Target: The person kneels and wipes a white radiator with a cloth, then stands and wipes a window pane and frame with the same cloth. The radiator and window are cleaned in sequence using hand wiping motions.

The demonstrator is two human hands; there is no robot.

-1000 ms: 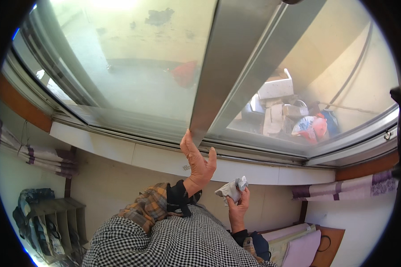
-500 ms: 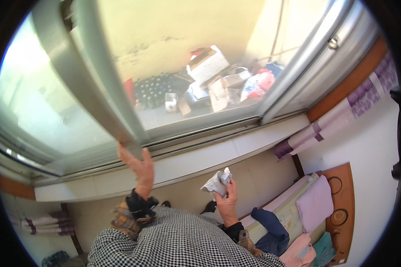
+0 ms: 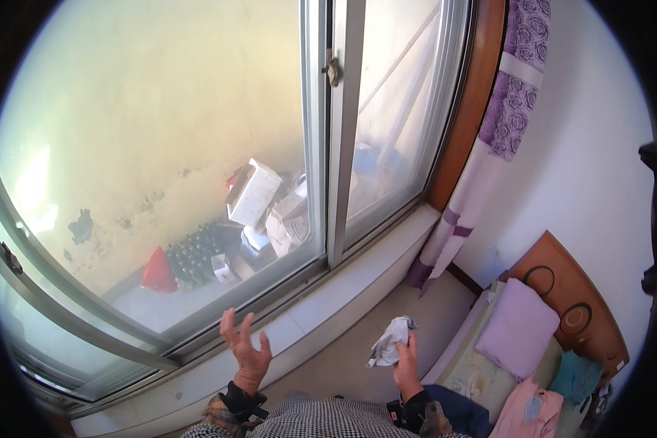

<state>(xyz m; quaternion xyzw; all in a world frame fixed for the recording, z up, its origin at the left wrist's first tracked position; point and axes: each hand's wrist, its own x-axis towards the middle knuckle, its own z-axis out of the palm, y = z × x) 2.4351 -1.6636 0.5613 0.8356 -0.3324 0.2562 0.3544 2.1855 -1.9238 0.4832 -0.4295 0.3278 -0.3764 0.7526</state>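
Note:
My left hand (image 3: 247,352) is raised with its fingers spread, just in front of the window sill (image 3: 299,327), holding nothing. A crumpled light grey cloth (image 3: 391,342) is gripped in my right hand (image 3: 407,363), between thumb and fingers, above the floor and short of the sill. Beyond the sill stands a sliding window with a metal frame (image 3: 336,146). A latch (image 3: 333,71) sits on its upright, and the glass looks hazy.
To the right is a bed with a lilac pillow (image 3: 519,328), a wooden headboard (image 3: 555,288) and pink clothing (image 3: 527,412). A purple patterned curtain (image 3: 505,124) hangs beside the window. Outside lie a white box (image 3: 254,193), dark bottles (image 3: 197,254) and a red object (image 3: 158,271).
The view has swung to the right. My left hand has come off the window frame's upright and is now in the air. The cloth stays in my right hand.

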